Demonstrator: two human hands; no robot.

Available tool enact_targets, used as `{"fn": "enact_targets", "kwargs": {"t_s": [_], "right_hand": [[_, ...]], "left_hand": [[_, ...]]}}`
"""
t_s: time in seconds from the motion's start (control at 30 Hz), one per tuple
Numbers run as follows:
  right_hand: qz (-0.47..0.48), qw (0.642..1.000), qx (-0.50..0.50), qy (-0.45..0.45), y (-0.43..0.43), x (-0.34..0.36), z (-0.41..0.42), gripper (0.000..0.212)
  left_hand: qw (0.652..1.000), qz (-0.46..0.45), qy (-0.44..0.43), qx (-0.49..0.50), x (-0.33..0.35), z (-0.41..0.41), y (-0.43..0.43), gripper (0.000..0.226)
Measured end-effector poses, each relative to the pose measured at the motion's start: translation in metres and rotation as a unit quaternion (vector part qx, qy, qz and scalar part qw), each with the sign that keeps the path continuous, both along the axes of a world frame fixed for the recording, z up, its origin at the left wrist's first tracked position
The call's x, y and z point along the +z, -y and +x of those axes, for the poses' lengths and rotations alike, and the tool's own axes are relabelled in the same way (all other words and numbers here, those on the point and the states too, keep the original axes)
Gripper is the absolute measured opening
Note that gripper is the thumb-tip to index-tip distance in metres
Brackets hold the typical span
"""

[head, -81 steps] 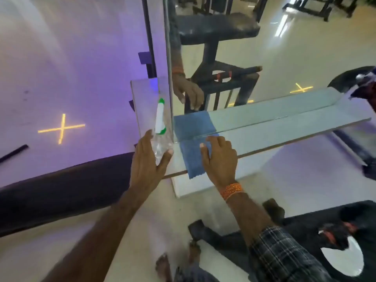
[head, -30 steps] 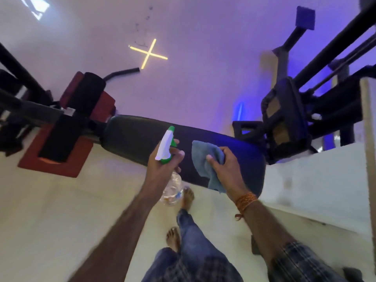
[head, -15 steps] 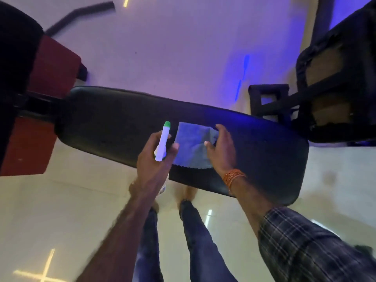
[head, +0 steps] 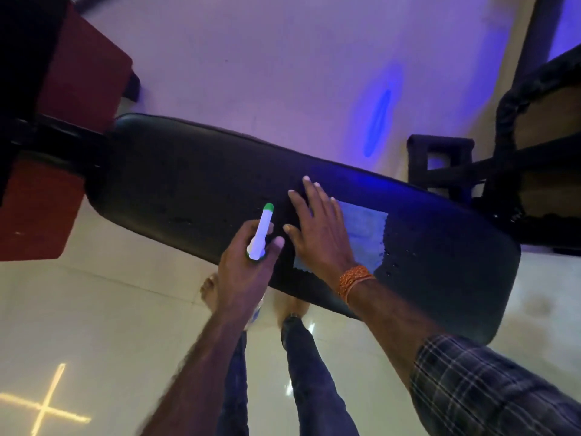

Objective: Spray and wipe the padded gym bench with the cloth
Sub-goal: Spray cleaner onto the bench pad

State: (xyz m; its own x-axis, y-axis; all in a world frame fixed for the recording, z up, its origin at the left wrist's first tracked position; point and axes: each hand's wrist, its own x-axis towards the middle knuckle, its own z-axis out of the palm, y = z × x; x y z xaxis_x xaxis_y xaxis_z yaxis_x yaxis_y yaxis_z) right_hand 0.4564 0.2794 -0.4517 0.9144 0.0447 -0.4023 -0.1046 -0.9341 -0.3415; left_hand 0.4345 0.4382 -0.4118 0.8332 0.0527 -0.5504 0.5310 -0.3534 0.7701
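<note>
Padded black bench point(head: 188, 184) — beaded wet | right fingers point(head: 316, 199) splayed on cloth point(head: 364, 228) | left fingers point(head: 248, 228) wrap sprayer point(head: 262, 231)

**Gym floor under coloured light**

Glossy pale tile floor point(head: 94, 309), its far part washed purple. Blue streak of reflected light point(head: 379, 121) on the tiles, far right. Glowing yellow cross point(head: 44, 407) near left. Red pads point(head: 75, 73) on a black frame, far left. Black machine frame point(head: 440, 145) at right edge.

The cloth point(head: 366, 228) lies on the bench point(head: 188, 190) under the right hand point(head: 317, 229); spray bottle point(head: 261, 231) just left
</note>
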Motion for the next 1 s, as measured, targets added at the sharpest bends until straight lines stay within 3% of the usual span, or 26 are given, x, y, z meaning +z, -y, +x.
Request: {"fn": "enact_targets", "kwargs": {"t_s": [0.2, 0.3, 0.53, 0.77, 1.0], "right_hand": [[0.023, 0.991, 0.128, 0.008, -0.084, -0.011, 0.079, 0.071], [0.017, 0.987, 0.156, 0.021, -0.122, -0.015, 0.102, 0.072], [-0.027, 0.991, 0.108, 0.078, -0.169, -0.018, 0.123, 0.056], [-0.019, 0.987, 0.149, 0.062, -0.191, -0.021, 0.127, 0.067], [-0.035, 0.989, 0.133, 0.051, -0.2, -0.026, 0.121, 0.07]], "left_hand": [[0.994, 0.048, 0.024, 0.094, -0.003, 0.025, -0.075, 0.021], [0.987, 0.102, 0.032, 0.117, -0.007, 0.043, -0.111, 0.006], [0.979, 0.164, 0.033, 0.119, -0.02, 0.08, -0.159, 0.019], [0.973, 0.193, 0.02, 0.121, -0.027, 0.098, -0.176, 0.026], [0.974, 0.166, 0.017, 0.153, -0.022, 0.093, -0.207, 0.022]]}}
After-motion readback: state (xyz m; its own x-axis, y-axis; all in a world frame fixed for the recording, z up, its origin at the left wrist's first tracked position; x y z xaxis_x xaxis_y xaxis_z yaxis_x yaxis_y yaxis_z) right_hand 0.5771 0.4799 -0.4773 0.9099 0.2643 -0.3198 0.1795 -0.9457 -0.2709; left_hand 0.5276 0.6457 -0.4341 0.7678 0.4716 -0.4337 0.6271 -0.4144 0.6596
